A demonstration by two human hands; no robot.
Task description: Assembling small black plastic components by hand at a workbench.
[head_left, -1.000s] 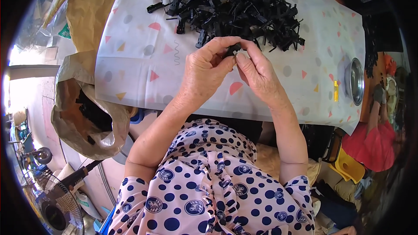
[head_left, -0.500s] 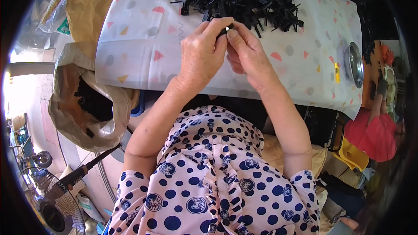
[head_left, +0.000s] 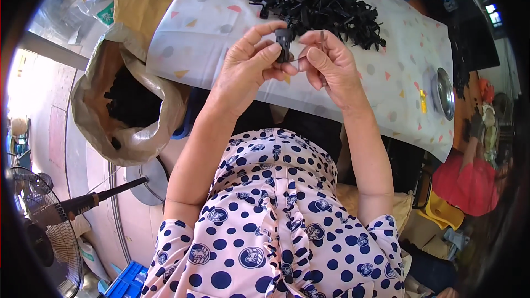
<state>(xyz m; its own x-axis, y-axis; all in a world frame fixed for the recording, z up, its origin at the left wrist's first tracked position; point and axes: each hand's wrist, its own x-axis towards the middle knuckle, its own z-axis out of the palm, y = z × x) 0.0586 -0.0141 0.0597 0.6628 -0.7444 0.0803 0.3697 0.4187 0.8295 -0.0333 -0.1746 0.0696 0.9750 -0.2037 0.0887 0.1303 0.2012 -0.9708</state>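
My left hand (head_left: 251,58) pinches a small black plastic part (head_left: 284,38) upright between thumb and fingers, above the near side of the table. Close beside it, my right hand (head_left: 331,66) has its thumb and fingertips pressed together. A thin dark sliver (head_left: 296,59) shows between the right fingertips and the black part; its kind is too small to make out. Just beyond both hands lies a heap of similar black plastic parts (head_left: 326,8), tangled, with thin prongs sticking out.
The table has a white patterned cover (head_left: 210,38). A metal bowl (head_left: 444,94) and a small yellow tube (head_left: 423,101) lie at its right. At left stands an open sack (head_left: 83,105) with black parts inside, near a fan (head_left: 47,226). Another person's red sleeve (head_left: 466,185) shows at right.
The hands have drawn slightly apart, and the black part now shows upright in my left hand. The view has shifted, bringing more of the blue crate at the top into sight.
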